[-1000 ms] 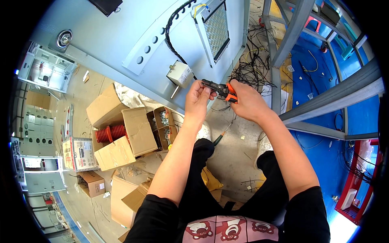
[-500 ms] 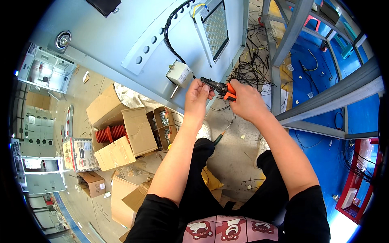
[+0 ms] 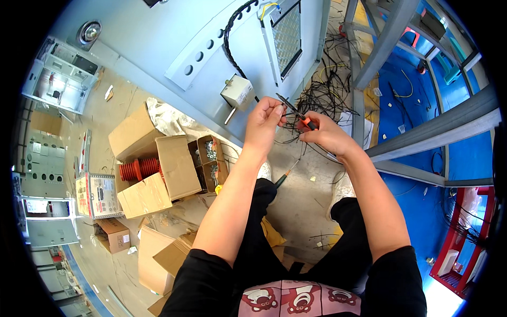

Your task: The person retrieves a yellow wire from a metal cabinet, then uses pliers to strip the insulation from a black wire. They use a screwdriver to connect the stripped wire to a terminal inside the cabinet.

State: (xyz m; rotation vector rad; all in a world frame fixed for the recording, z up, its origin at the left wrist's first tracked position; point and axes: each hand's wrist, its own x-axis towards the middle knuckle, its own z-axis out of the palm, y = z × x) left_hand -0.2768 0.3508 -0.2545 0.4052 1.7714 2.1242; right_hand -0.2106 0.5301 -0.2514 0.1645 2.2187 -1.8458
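Note:
My right hand (image 3: 328, 134) is closed around the orange-red handles of wire strippers (image 3: 296, 110) with dark jaws. The tool is tilted, its jaws pointing up and left past the fingertips of my left hand (image 3: 265, 122). My left fingers are pinched together on the end of a black wire (image 3: 257, 99), which comes down from the cabinet panel; the tip is mostly hidden by the fingers. Just left of that hand, a white box-shaped part (image 3: 238, 93) with a metal rod sticks out from the light-blue cabinet (image 3: 211, 79).
A screwdriver (image 3: 285, 175) lies on the floor between my feet. Loose black wires (image 3: 327, 90) are heaped behind my hands. At left stand an open cardboard box (image 3: 179, 166) with red ribbed parts (image 3: 138, 169) and small boxes of hardware (image 3: 211, 150). A grey metal frame (image 3: 433, 134) stands at right.
The wire strippers have turned more edge-on, with the jaws tipped upward. My right hand has shifted slightly right and down, and its grip has turned. The left hand has moved a little right, still pinching.

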